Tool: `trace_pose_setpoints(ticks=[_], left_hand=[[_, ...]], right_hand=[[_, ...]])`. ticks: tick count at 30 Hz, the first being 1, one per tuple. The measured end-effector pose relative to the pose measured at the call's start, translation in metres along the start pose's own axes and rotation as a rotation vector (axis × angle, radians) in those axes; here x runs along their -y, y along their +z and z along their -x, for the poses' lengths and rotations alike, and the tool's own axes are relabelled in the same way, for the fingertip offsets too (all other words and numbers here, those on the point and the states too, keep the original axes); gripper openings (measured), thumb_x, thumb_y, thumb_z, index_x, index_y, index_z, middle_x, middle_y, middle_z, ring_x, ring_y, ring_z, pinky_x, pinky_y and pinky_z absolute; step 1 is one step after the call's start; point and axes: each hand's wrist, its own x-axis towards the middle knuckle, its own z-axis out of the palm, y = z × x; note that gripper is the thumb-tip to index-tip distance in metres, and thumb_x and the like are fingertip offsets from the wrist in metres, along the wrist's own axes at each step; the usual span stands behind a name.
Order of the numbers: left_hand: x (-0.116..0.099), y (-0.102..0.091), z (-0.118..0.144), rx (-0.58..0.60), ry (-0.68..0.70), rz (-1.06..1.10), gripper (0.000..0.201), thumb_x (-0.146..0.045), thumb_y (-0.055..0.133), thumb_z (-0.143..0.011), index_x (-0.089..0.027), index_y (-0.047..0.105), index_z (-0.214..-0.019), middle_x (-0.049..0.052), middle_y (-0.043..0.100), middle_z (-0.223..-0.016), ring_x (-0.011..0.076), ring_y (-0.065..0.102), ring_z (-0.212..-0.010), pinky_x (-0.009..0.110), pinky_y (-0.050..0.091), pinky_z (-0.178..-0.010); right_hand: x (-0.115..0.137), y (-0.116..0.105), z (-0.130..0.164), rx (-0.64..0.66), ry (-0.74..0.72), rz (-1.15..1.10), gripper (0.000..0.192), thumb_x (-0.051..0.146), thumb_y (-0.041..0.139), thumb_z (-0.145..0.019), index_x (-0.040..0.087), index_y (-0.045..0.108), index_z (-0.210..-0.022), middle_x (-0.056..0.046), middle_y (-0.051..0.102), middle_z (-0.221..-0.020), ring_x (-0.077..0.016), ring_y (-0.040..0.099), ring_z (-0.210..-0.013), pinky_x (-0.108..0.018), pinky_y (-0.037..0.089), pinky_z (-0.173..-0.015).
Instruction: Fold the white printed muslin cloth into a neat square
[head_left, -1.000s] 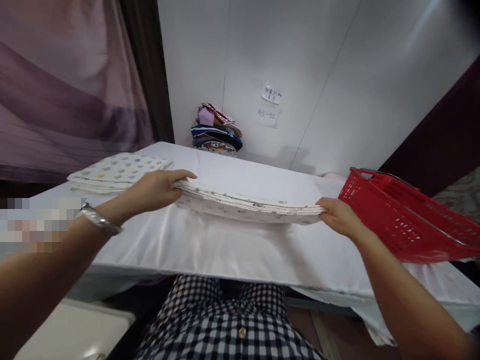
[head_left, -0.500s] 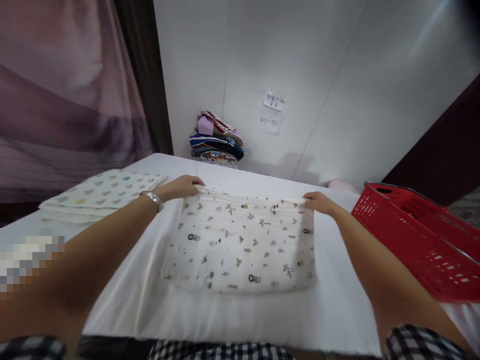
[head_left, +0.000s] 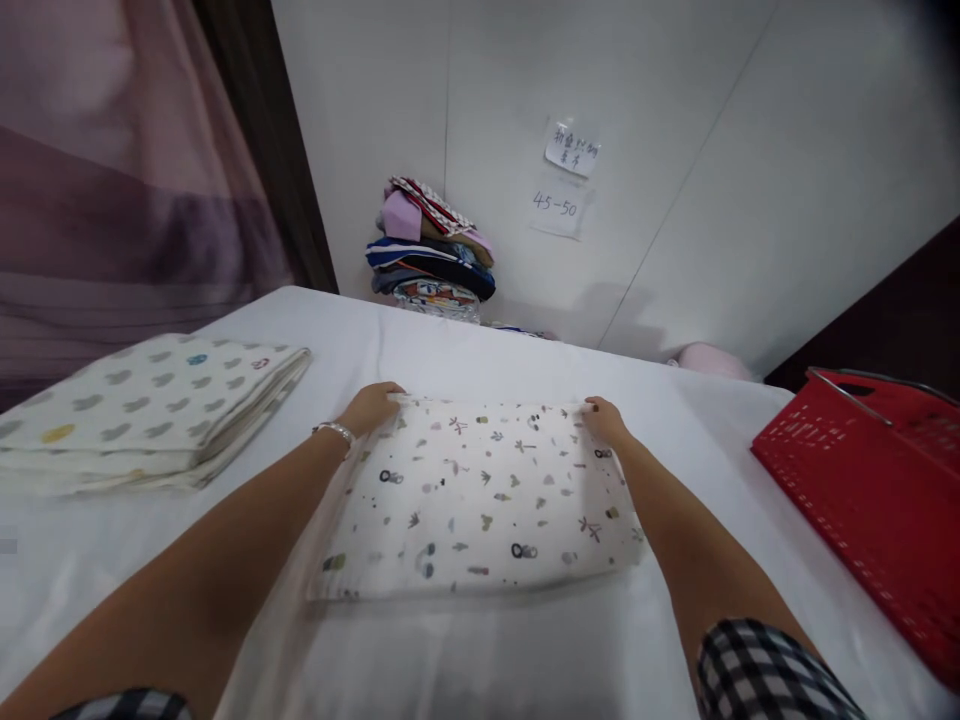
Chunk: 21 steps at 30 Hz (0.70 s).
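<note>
A white cloth (head_left: 480, 500) with small printed plants and figures lies flat and rectangular on the white-covered table (head_left: 465, 655). Its far left corner is pinched in my left hand (head_left: 371, 408), which wears a bracelet (head_left: 335, 430) at the wrist. My right hand (head_left: 606, 420) grips the far right corner between thumb and fingers. The far edge runs nearly straight between both hands. To the left sits a folded white cloth (head_left: 161, 400) with grey heart-like shapes, apart from my left hand.
A red plastic basket (head_left: 862, 500) with metal handles stands on the right. Folded fabrics (head_left: 431, 250) are stacked by the back wall, beneath and left of paper signs (head_left: 559, 205). A pink item (head_left: 712, 360) lies at the back right. A purplish curtain (head_left: 112, 180) hangs on the left.
Both hands have come slightly closer together at the far edge, and the cloth now lies smoother, with fewer wrinkles there. The camera view has shifted.
</note>
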Motion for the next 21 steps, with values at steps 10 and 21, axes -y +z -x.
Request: trace_pose_setpoints(ticks=[10,21], left_hand=[[0.010,-0.002,0.052,-0.069,-0.290,0.056,0.076,-0.047,0.059,-0.073,-0.011,0.041,-0.137,0.015,0.064,-0.115,0.0269,0.064,-0.095,0.035,0.052,-0.079],[0.018,0.000,0.156,0.064,-0.320,0.122,0.081,-0.057,0.062,-0.067,-0.014,0.043,-0.134,0.019,0.065,-0.110,0.0340,0.065,-0.095,0.044,0.051,-0.081]], right_hand=[[-0.042,-0.007,0.075,0.059,0.086,-0.060,0.070,0.040,0.057,-0.080,0.016,0.035,-0.143,-0.006,0.066,-0.094,-0.0205,0.062,-0.083,-0.029,0.046,-0.076],[-0.079,-0.020,0.225,0.087,0.359,-0.773,0.078,0.030,0.074,-0.065,0.021,0.044,-0.136,0.001,0.061,-0.071,-0.0150,0.060,-0.057,-0.028,0.051,-0.055]])
